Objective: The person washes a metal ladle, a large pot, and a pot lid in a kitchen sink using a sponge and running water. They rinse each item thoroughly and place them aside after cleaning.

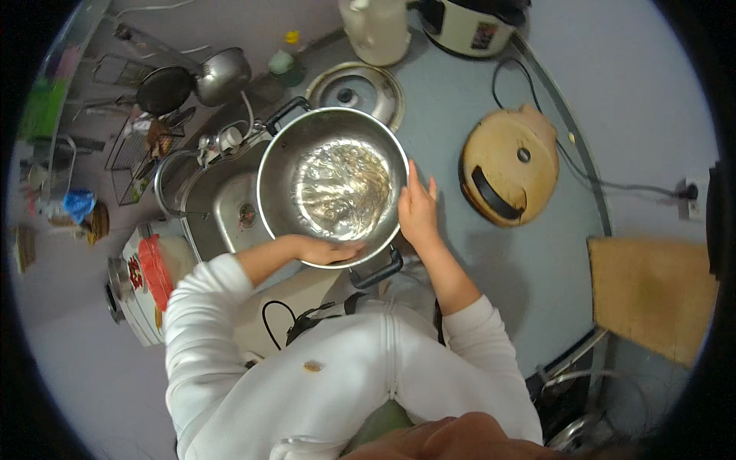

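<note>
Before me is a large stainless steel pot [333, 187] with two black handles, its shiny inside turned up to view; whether water lies in it I cannot tell. My left hand [330, 250] reaches over the near rim, palm inward, fingers along the inner wall. At the right side of the pot, my right hand [418, 210] presses against the outer wall with its fingers extended. Beyond the pot rests a round lid [357, 86] with a dark knob, on the grey counter. The pot's left edge overlaps the steel sink [221, 201].
A round yellowish electric appliance [512, 167] with a cord stands at right. At the back are a pale jug [376, 31] and a rice cooker [474, 29]. A wooden board [650, 293] lies at the right edge. Pans and a ladle hang at left above a wire rack [129, 167].
</note>
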A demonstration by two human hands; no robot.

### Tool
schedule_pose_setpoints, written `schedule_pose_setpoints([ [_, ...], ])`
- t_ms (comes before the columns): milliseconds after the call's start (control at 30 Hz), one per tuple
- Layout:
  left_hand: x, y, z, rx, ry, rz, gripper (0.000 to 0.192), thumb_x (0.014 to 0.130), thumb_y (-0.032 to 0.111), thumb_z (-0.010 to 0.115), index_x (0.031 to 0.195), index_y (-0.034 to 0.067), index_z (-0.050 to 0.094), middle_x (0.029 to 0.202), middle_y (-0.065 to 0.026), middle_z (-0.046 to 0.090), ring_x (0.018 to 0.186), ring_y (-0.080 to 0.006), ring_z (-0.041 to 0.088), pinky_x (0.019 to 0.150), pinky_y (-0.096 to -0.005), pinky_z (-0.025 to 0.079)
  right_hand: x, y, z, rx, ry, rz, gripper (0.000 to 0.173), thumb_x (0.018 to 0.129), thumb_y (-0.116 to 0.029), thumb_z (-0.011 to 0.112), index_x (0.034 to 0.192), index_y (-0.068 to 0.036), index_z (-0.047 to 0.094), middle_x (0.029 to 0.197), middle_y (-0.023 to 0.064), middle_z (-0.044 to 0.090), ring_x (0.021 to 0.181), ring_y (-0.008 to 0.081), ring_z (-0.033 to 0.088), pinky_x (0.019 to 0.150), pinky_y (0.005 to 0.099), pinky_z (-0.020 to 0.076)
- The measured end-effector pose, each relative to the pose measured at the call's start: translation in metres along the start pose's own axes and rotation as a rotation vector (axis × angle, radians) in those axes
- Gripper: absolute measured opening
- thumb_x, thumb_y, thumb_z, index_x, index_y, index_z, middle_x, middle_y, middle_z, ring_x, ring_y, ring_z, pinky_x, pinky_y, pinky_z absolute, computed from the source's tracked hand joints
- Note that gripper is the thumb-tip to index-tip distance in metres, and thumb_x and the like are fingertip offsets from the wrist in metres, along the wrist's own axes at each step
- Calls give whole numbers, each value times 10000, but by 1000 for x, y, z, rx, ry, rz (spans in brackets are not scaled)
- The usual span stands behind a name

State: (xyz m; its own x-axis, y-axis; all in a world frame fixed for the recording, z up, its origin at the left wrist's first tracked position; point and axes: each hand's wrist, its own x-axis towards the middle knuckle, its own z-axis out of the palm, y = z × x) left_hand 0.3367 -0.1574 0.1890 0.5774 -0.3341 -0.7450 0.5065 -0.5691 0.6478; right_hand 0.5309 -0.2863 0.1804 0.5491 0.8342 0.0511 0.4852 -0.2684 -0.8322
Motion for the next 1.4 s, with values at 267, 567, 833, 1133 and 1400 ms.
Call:
schedule_pose_setpoints([
  [267, 61, -57, -53, 367, 1281, -453, 720, 842, 467, 489, 1383, 61, 242, 1427, -211, 211, 1346, -339, 132, 1051, -584, 69, -3, 2, 2, 40, 65, -99, 515, 873, -54, 402, 1364, 20, 264, 685, 114, 559, 743, 245, 569, 1067, 462, 179],
  [567, 69, -33, -21, 716, 646, 155, 626, 887, 507, 345, 1414, 198, 208, 1487, -48, 131, 1374, -252, 81, 1067, -572, 45, -1, -2, -7, 25, 21, -40, 521, 848, -58, 367, 1353, 34, 277, 623, 113, 491, 696, 283, 528, 1063, 458, 211],
  [833, 95, 1, -54, 249, 1038, -484, 651, 904, 499, 280, 1430, 147, 127, 1490, -122, 56, 1375, -289, 29, 1048, -588, 58, -2, 6, -6, -16, 17, -58, 524, 847, -64, 361, 1360, 8, 283, 860, 200, 563, 849, 367, 517, 1035, 457, 246],
  [1133, 67, 25, 13, -404, 278, 53, 676, 916, 517, 225, 1414, 67, 142, 1477, -106, 131, 1364, -262, 85, 1098, -368, 101, 1, 15, -4, 13, 46, -98, 517, 864, -59, 388, 1374, -38, 300, 1049, 220, 501, 755, 280, 522, 676, 341, 426],
  [1400, 12, -38, -50, 524, 594, -862, 753, 829, 384, 494, 1427, 103, 134, 1502, -60, 56, 1378, -238, 42, 1088, -431, 118, 2, 20, -10, 42, 48, -117, 522, 855, -46, 379, 1367, 0, 290, 863, 155, 536, 680, 210, 499, 619, 317, 417],
])
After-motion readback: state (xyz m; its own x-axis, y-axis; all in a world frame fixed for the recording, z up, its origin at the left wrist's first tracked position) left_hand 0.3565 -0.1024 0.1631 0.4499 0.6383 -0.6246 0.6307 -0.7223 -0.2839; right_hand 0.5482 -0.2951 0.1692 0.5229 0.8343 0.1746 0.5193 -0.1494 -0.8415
